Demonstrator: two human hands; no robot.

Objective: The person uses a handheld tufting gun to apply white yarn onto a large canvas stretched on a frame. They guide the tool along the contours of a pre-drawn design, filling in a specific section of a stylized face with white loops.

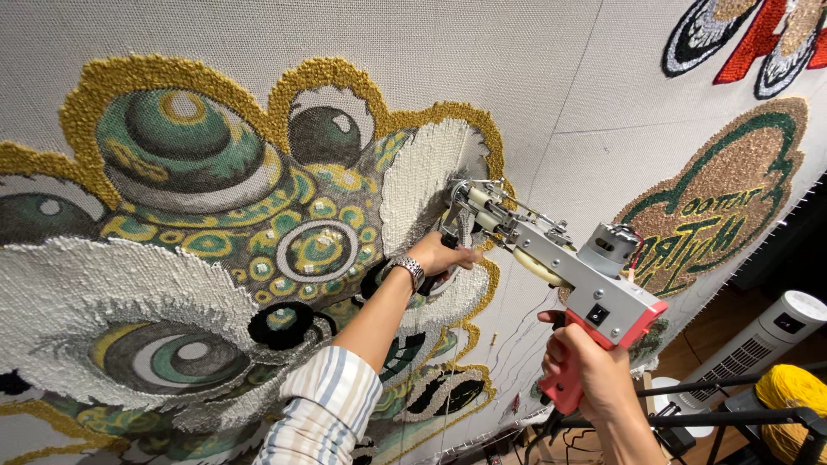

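Note:
I hold a tufting gun (564,263) with a red handle and a grey metal body against a stretched grey cloth (534,60). My right hand (586,366) is shut on the red handle at the lower right. My left hand (442,256), with a metal watch on the wrist, grips the gun's front handle close to the cloth. The gun's tip (457,202) touches a white tufted patch (422,185) inside a gold outline. The patch belongs to a large lion-head design (215,241) in green, gold, white and grey.
A second tufted piece (715,207) in brown, green and gold fills the cloth at the right, and a red and black one (758,39) sits at the top right. Below right stand a white tower fan (758,344), a yellow yarn cone (792,396) and black frame bars (741,418).

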